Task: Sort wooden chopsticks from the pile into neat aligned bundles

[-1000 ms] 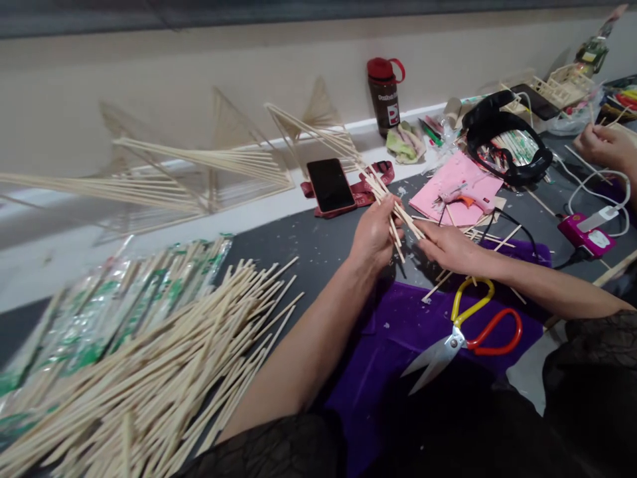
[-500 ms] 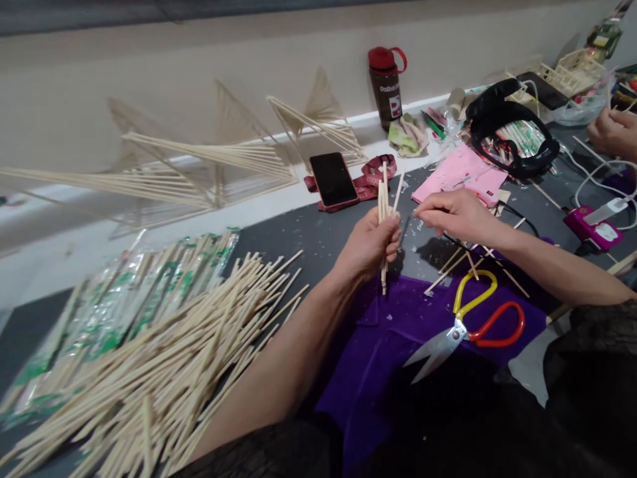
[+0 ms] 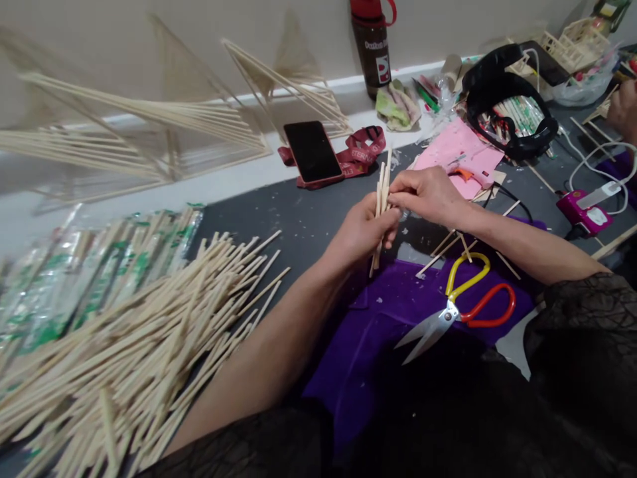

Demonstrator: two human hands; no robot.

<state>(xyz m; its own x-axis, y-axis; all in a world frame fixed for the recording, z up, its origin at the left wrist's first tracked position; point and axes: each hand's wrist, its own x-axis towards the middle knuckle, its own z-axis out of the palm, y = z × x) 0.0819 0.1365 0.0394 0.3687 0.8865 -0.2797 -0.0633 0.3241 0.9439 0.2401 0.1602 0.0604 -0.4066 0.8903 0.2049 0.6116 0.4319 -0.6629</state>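
My left hand (image 3: 365, 229) is closed around a small bunch of short wooden sticks (image 3: 383, 182), held nearly upright above the table. The fingers of my right hand (image 3: 430, 196) are pinched together against the bunch from the right; the exact hold of its fingertips is partly hidden. Below my right forearm, several thin sticks (image 3: 465, 247) lie crossed on the purple cloth (image 3: 368, 332). Scissors (image 3: 450, 315) with one yellow and one red handle rest there too, blades slightly apart. A large heap of loose wooden chopsticks (image 3: 164, 332) spreads left of my left forearm.
Wrapped chopsticks (image 3: 114, 265) lie behind the heap. Stick frameworks (image 3: 199, 113) lean by the wall. A phone (image 3: 312, 151), bottle (image 3: 372, 50), pink paper (image 3: 455, 156), black headset (image 3: 512, 99) and magenta power adapter (image 3: 582, 212) stand farther along. Another person's hand (image 3: 624, 109) is at the right edge.
My right hand has moved left and now touches the bunch of sticks, which tilts a little more. The view has shifted, so the things on the table appear farther left and higher.
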